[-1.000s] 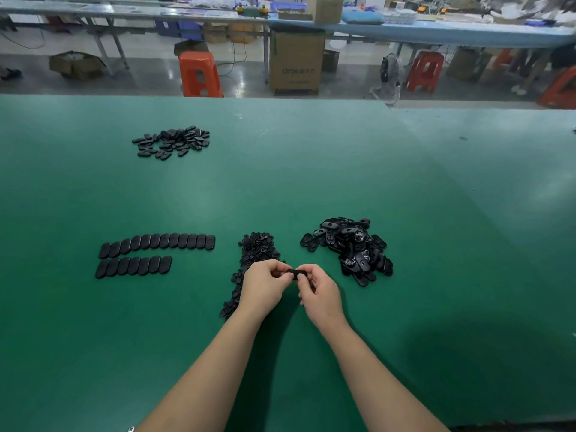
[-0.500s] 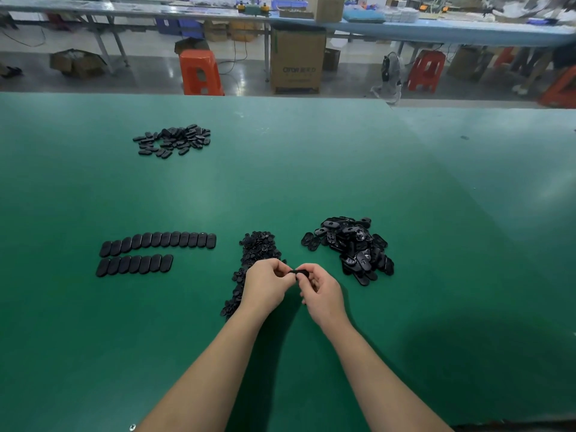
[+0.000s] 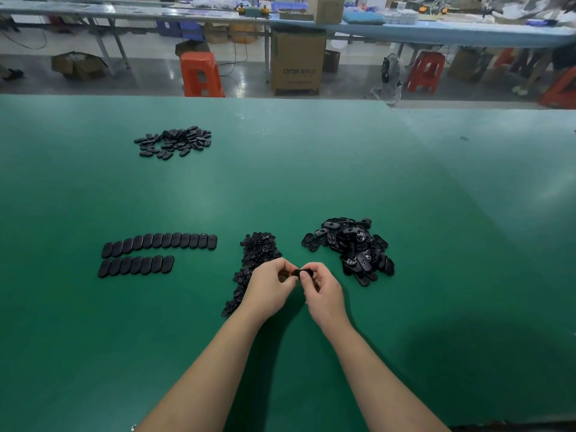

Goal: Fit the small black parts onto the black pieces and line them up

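My left hand [image 3: 271, 288] and my right hand [image 3: 322, 291] meet over the green table [image 3: 311, 182] and pinch one black oval piece [image 3: 301, 272] between their fingertips. Any small part on it is hidden by my fingers. A heap of small black parts [image 3: 257, 254] lies just left of and behind my left hand. To the right sits a pile of black oval pieces [image 3: 352, 247]. Two rows of lined-up pieces lie at the left: a long rear row [image 3: 160, 243] and a shorter front row [image 3: 135, 265].
Another loose pile of black pieces [image 3: 174, 141] lies at the far left of the table. Beyond the far edge stand orange stools [image 3: 201, 74], a cardboard box [image 3: 296, 62] and long workbenches.
Both hands stay together on the same piece, with only small shifts of the fingers. The piles and rows have not moved.
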`<action>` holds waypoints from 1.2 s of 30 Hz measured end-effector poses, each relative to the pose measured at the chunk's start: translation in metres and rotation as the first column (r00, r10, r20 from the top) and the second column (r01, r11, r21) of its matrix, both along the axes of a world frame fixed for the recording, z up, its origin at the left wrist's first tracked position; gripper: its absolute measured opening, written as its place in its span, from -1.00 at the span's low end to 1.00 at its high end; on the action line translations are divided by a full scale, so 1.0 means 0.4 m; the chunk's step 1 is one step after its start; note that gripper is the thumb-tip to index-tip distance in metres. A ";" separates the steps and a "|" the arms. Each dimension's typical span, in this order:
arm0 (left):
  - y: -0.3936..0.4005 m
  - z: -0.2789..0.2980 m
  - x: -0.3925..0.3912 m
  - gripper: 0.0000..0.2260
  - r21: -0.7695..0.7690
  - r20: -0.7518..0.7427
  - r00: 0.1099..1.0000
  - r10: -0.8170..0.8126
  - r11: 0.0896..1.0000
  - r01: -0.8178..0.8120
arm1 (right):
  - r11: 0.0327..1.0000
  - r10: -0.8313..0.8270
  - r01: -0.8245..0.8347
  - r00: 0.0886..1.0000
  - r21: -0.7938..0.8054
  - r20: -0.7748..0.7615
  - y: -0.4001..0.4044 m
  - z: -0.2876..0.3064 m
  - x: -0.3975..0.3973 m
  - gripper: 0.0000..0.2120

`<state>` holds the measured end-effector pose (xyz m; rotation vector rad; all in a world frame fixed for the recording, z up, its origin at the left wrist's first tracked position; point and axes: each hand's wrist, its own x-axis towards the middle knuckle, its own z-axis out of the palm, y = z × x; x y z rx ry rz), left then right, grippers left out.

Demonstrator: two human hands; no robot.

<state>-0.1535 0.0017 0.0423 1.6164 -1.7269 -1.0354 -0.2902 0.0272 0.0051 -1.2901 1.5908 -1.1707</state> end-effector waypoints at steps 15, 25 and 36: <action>0.010 -0.009 0.050 -0.83 -0.390 0.347 0.926 0.149 0.921 -0.002 | 0.999 -0.046 0.046 0.996 -0.002 0.073 0.004 0.012 0.008 -0.86; 0.000 -0.063 0.335 -0.78 -0.212 0.430 0.718 0.547 0.834 -0.509 | 0.999 0.019 -0.019 1.000 0.043 -0.005 0.010 0.017 0.005 -0.88; 0.031 -0.083 0.350 -0.66 -0.284 0.577 0.666 0.472 0.881 -0.379 | 0.999 0.015 -0.015 1.000 0.037 -0.011 0.015 0.023 0.008 -0.87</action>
